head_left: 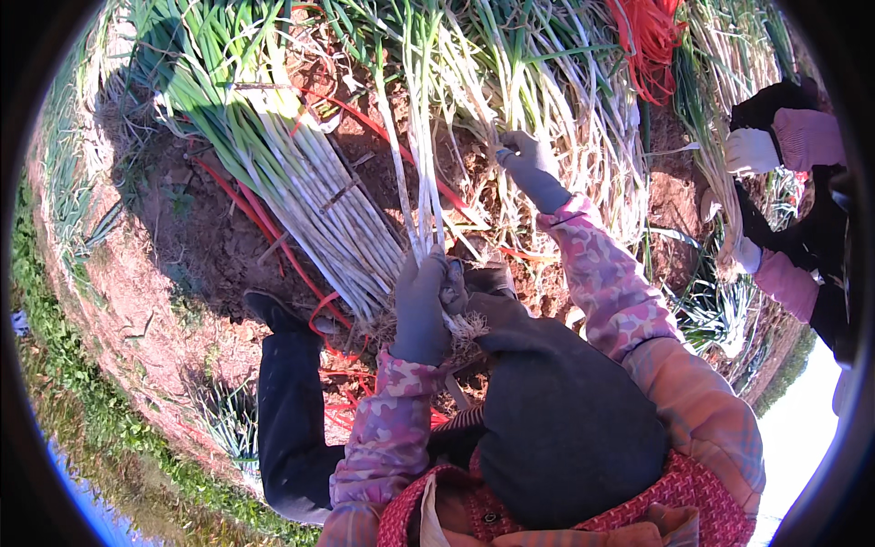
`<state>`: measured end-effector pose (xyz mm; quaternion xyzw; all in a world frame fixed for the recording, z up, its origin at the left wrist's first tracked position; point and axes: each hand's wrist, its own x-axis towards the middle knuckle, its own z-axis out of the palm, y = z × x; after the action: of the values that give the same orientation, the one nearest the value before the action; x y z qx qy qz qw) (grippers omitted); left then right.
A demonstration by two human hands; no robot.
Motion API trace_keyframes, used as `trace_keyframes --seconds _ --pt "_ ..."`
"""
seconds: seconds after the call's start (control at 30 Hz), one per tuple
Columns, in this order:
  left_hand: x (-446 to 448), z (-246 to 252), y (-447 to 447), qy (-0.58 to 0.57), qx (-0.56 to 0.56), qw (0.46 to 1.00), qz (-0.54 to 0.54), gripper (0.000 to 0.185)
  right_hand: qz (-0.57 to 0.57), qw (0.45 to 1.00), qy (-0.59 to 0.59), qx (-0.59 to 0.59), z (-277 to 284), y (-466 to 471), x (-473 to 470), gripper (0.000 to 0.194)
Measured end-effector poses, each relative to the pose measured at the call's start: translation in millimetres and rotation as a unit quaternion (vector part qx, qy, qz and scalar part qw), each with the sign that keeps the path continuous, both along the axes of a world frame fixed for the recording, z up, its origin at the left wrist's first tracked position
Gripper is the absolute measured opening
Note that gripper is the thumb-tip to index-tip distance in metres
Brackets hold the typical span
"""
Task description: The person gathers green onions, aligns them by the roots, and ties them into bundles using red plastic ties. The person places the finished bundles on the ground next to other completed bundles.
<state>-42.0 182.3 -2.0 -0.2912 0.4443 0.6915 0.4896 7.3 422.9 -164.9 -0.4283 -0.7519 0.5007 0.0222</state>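
Note:
My left hand (425, 308), in a grey glove, is closed round the white stems of several green onions (418, 157) near their roots, which stick out beside the palm. My right hand (530, 164), also gloved, reaches to the pile of green onions (601, 150) and has its fingers round stems at the pile's near edge; the fingertips are partly hidden. Left of my left hand, a thick row of green onions (321, 205) lies slanting on the soil, roots towards me and green leaves away, with thin sticks across it.
Red plastic strips (294, 256) run under and beside the row. A bundle of red strips (646, 48) lies on the pile. At the right, a co-worker's white-gloved hands (750, 152) hold more onions. My bent leg (290, 403) is at the left, on reddish soil (164, 287).

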Motion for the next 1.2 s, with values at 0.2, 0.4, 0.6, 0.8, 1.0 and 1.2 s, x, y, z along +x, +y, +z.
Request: trace_keyframes --seconds 0.2,0.4,0.6,0.8,1.0,1.2 --pt "-13.9 -3.0 -9.1 -0.05 0.059 0.997 -0.003 0.012 -0.021 0.92 0.099 -0.38 12.3 16.1 15.3 0.027" --pt "-9.1 -16.3 -0.9 -0.005 -0.018 0.999 -0.048 0.016 -0.063 0.901 0.079 -0.423 63.0 18.0 12.4 0.031" --pt "16.4 -25.4 27.9 0.06 0.003 0.997 -0.045 0.025 0.068 0.92 0.067 -0.379 93.9 -38.2 -5.7 0.028" --pt "-17.1 -5.6 -7.3 -0.085 0.111 0.988 0.072 0.02 -0.089 0.938 0.12 -0.312 80.7 -31.2 -6.0 0.025" --pt "-46.2 7.9 -35.6 -0.136 0.235 0.955 0.118 0.022 0.065 0.997 -0.012 0.038 38.4 -31.0 -2.2 0.063" --pt "-50.4 26.3 -26.2 -0.15 0.256 0.949 0.11 0.02 0.111 0.976 -0.038 0.182 3.8 -58.9 -46.9 0.09"
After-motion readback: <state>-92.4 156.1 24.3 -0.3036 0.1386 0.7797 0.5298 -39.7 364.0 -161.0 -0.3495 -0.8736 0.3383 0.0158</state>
